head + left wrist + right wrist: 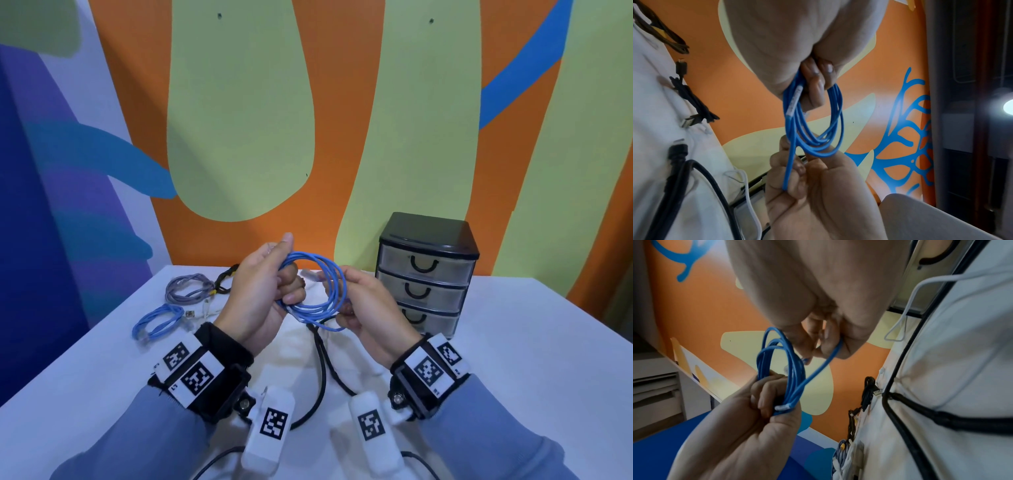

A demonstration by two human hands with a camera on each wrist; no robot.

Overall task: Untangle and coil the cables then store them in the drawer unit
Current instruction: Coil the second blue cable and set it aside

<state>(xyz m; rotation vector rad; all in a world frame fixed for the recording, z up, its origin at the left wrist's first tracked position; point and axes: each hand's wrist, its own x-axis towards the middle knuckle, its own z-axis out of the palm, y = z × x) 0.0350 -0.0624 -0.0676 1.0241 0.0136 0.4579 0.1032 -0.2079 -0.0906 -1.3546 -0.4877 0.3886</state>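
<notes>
A: Holding the blue cable up at the middle of the frame, both hands are on it. The left hand has its fingers curled round one side of the loops, and the right hand pinches the opposite side, with the loose tail running between its thumb and fingers.

B: How will it handle?

A: Light, I'd judge, and springy. The round jacket looks smooth, so the loops want to spread and slip as soon as the grip eases. The clear plug at the free end is the one part to treat gently.

B: Where should it be held?

A: Where all the loops cross together, as the left hand does now. Pinching only one strand would let the rest fan out.

B: And the other things?

A: The drawer unit stands right of centre with all three drawers closed. At the left of the table lie a grey cable and a second blue cable, both already looped. A black cable trails loose below the hands.
</notes>
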